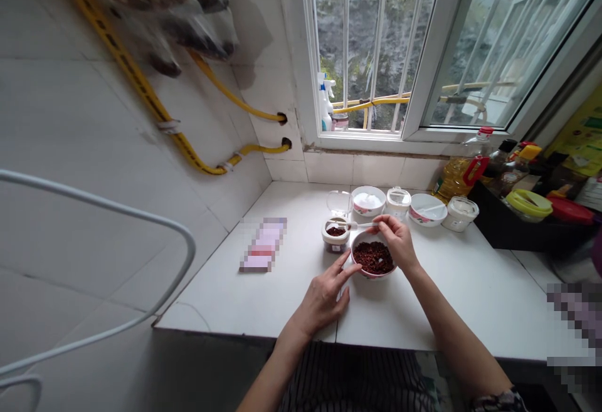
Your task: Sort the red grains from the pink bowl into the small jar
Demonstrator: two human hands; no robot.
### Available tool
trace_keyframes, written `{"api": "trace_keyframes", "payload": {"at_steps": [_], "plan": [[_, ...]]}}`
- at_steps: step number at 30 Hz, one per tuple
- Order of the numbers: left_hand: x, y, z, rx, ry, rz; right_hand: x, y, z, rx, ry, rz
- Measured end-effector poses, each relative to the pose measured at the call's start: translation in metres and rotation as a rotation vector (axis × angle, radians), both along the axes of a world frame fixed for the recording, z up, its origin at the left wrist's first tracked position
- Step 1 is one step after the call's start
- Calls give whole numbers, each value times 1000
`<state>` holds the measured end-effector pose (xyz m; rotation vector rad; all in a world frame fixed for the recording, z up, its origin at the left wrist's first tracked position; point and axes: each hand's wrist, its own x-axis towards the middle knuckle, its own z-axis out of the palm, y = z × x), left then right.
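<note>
My right hand [397, 242] pinches the handle of a small white spoon [357, 226], whose head is over the mouth of a small spice jar [335, 244]. The jar's clear lid stands flipped up, and dark red bits show inside. Just right of the jar sits a bowl [372, 275] filled with dark red-brown dried peppercorns [374, 257]. My left hand [324, 293] has its fingers apart, with the thumb and index fingertips against the bowl's left side. Whether the spoon carries anything is too small to tell.
Behind stand a bowl of white powder [369, 199], another bowl [427, 210] with a white spoon, and two lidded jars [398, 201]. An oil bottle [463, 167] and a black condiment box [503, 221] are at right. A blurred flat packet [264, 244] lies left.
</note>
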<state>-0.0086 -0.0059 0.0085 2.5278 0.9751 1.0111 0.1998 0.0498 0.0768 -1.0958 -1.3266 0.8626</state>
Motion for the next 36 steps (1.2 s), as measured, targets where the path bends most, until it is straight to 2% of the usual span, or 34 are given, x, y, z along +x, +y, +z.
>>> {"api": "trace_keyframes", "payload": {"at_steps": [3,7,9,11,14,20,26,31,36], "plan": [[1,0,-1,-3,0,4,-12,-5,-1,135,-155,-5],[1,0,-1,-4,-9,-10,-20,-8,-1,375,-478,-4],[0,0,0,-8,-10,-12,-18,-8,0,434,-528,-17],[0,0,1,-10,-8,-13,-12,-8,1,403,-485,-65],[-1,0,2,-7,-4,-14,1,-8,3,279,-379,-119],[0,0,2,-3,4,-11,20,-5,1,74,-307,-59],[0,0,1,11,-6,-9,12,-3,-5,-10,-450,25],[0,0,0,16,-3,-6,11,-1,-8,-128,-277,45],[0,0,1,12,-7,-11,12,0,-9,-158,-281,62]]}}
